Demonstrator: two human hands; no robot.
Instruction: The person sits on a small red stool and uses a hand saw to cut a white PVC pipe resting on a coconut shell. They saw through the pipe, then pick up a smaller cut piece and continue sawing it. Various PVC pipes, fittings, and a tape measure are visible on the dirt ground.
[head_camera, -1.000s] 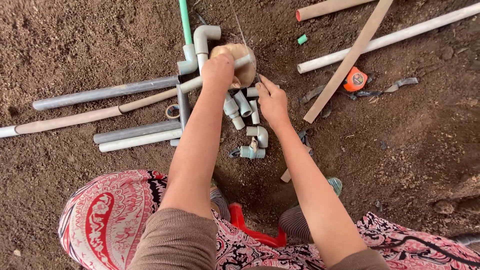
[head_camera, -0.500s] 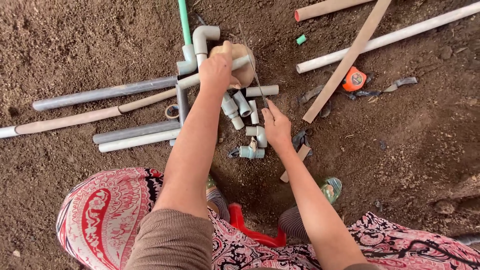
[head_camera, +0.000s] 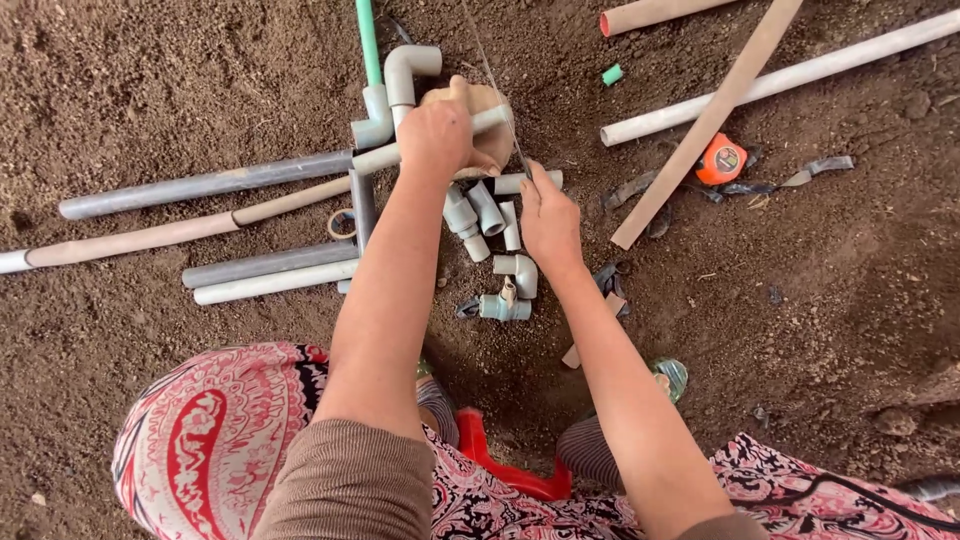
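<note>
Our left hand (head_camera: 435, 130) clamps the grey pipe (head_camera: 430, 143) against the wood block (head_camera: 485, 105); our right hand (head_camera: 548, 215) grips a thin blade (head_camera: 500, 90). If the blade slips, we risk cutting fingers.

Bare brown dirt floor (head_camera: 820, 350), daylit

Left hand (head_camera: 437, 132) clamps a pipe (head_camera: 440, 140) on a wood block (head_camera: 487, 100); right hand (head_camera: 548, 215) just right of it, pinching a thin blade (head_camera: 500, 90). Loose fittings (head_camera: 485, 215) lie betw. & below both grips. Long pipes (head_camera: 210, 183) stretch off left; tape measure (head_camera: 721, 160) well right.
</note>
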